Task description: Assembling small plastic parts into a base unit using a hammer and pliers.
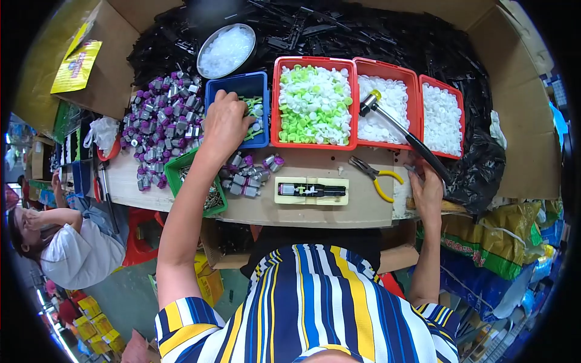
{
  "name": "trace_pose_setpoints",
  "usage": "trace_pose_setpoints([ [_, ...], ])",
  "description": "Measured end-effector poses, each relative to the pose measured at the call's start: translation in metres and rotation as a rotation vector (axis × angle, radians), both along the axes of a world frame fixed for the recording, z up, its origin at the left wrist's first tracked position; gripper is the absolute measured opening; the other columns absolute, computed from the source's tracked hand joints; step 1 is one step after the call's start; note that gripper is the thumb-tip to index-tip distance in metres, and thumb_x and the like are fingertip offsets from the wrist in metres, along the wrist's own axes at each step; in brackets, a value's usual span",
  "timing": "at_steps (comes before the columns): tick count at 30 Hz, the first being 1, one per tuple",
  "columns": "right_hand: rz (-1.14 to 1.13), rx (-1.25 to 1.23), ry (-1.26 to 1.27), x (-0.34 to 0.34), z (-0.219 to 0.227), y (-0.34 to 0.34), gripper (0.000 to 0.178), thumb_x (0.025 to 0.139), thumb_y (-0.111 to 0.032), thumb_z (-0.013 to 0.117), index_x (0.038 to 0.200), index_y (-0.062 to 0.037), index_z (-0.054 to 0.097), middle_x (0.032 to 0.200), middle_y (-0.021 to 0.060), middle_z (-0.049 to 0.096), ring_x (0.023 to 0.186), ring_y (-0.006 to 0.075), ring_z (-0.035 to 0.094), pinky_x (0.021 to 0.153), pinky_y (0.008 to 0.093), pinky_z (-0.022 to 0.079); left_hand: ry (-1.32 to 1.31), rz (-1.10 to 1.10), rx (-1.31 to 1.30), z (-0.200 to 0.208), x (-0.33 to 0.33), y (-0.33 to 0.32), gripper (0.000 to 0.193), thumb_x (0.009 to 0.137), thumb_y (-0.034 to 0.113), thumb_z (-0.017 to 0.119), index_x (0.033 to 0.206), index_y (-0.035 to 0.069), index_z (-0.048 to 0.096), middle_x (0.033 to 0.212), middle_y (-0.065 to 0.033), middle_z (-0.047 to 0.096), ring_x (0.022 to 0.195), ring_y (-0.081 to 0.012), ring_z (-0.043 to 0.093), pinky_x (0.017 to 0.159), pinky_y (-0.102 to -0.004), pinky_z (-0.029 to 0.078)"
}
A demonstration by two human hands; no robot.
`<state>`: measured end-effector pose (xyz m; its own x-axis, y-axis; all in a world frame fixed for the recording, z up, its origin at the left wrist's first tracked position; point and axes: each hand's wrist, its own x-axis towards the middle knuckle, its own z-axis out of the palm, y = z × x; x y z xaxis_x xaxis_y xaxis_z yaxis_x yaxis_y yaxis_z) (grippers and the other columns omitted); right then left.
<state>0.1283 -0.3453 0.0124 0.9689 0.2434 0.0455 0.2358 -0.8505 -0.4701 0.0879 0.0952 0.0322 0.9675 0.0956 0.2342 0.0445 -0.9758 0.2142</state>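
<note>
My left hand (225, 121) reaches into a blue bin (264, 142) of small green and white plastic parts (254, 109). Its fingers are bent down among them, with the tips hidden. At the right of the bench, my right hand (428, 189) is closed, thumb toward the fingers; whatever it pinches is too small to make out. Beside it lie a hammer (405, 130) with a black handle and pliers (378, 175) with yellow grips. Between my hands, a cream tray-like fixture (311, 201) holds a black part assembly (315, 190) with a small grey-and-purple motor at its left end.
Red bins (315, 146) hold green and white pieces. Small motors (163, 127) heap up at left, near a green bin (198, 181) of metal pieces. Behind stand a round bowl (228, 51) and a pile of black parts (339, 30). Another person (78, 248) sits at far left.
</note>
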Motion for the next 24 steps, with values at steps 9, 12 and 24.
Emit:
trace_pose_setpoints([
  [9,0.013,0.156,-0.005,-0.005,0.003,0.008,0.02,0.084,-0.002,0.069,0.1,0.0052,0.061,0.089,0.0147,0.063,0.082,0.0243,0.061,0.075,0.0357,0.048,-0.029,-0.032,-0.044,-0.011,0.002,-0.002,0.02,0.069,0.005,0.077,0.08,-0.001,0.063,0.085,-0.0134,0.06,0.089,-0.0339,0.053,0.079,-0.0429,0.046],
  [12,-0.009,0.197,0.012,-0.011,0.01,0.016,0.016,0.081,0.0,0.069,0.095,0.0046,0.062,0.087,0.013,0.062,0.081,0.0225,0.06,0.074,0.0337,0.048,-0.041,-0.038,-0.036,-0.01,0.001,-0.004,0.019,0.069,0.003,0.076,0.081,-0.001,0.062,0.085,-0.0139,0.059,0.089,-0.0339,0.053,0.08,-0.0427,0.046],
  [24,0.218,0.236,-0.041,-0.015,0.034,0.038,0.015,0.079,0.006,0.069,0.093,0.0049,0.061,0.09,0.014,0.062,0.083,0.0248,0.063,0.075,0.0333,0.049,-0.023,-0.111,-0.034,-0.007,0.003,0.007,0.013,0.066,-0.001,0.066,0.077,0.0,0.061,0.087,-0.015,0.059,0.091,-0.0346,0.054,0.079,-0.0438,0.048],
])
